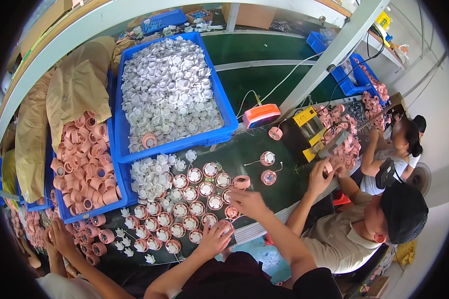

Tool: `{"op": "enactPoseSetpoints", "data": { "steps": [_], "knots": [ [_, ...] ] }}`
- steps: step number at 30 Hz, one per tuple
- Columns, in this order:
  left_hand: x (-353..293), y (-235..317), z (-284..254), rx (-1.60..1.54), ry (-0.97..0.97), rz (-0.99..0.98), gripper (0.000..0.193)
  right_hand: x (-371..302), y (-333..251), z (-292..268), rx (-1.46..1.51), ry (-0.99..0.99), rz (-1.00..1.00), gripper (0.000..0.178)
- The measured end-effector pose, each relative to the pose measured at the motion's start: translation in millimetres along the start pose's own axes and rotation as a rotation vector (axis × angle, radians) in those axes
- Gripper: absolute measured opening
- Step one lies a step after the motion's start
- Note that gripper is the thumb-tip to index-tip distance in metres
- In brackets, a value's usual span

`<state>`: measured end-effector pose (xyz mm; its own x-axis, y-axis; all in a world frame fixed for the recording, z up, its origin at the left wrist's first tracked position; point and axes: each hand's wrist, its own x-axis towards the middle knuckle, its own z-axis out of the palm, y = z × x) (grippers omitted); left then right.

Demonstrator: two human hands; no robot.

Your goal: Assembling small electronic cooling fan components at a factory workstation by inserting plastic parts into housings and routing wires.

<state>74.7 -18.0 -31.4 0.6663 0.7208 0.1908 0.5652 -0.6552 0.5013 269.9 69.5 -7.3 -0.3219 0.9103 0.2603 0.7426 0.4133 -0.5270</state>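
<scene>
in the head view, a green bench (249, 145) is shown largely covered by small parts. the left hand (214, 240) is placed at the near right edge of a cluster of pink rings with white centres (191, 194); its fingers are loosely curled and partly hidden, and whether a part is gripped cannot be told. the right hand (249, 203) is extended over the cluster's right margin, its fingers bent and fairly close together; a hold cannot be confirmed there either. an upright pink ring (242, 182) is seen just beyond it. as judged from the layout, white centres are already seated in most rings of the cluster, while much is left: loose white pieces (148, 180) are heaped beside it, more are contained in a large blue tray (184, 146), and bare rings (87, 172) are piled in a second blue tray (97, 214). two wired units (268, 158) are set apart to the right, below an orange device (261, 115). farther right, a ring is handled by a co-worker's hands (318, 178).
</scene>
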Motion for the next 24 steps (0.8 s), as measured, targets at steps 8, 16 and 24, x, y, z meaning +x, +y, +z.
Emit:
{"op": "enactPoseSetpoints", "data": {
  "steps": [8, 16, 24],
  "knots": [
    [115.1, -31.5, -22.5, 0.045, 0.232, -0.148, 0.031, 15.0, 62.4, -8.0, 0.276, -0.053, 0.338, 0.035],
    [143.9, -66.7, 2.5, 0.112, 0.114, -0.185, 0.041, 44.5, 79.9, 14.8, 0.581, -0.129, 0.751, 0.033],
    [120.9, -47.6, 4.6, 0.008, 0.238, -0.217, 0.049, 29.0, 56.6, -21.5, -0.236, 0.315, 0.446, 0.024]
  ]
}}
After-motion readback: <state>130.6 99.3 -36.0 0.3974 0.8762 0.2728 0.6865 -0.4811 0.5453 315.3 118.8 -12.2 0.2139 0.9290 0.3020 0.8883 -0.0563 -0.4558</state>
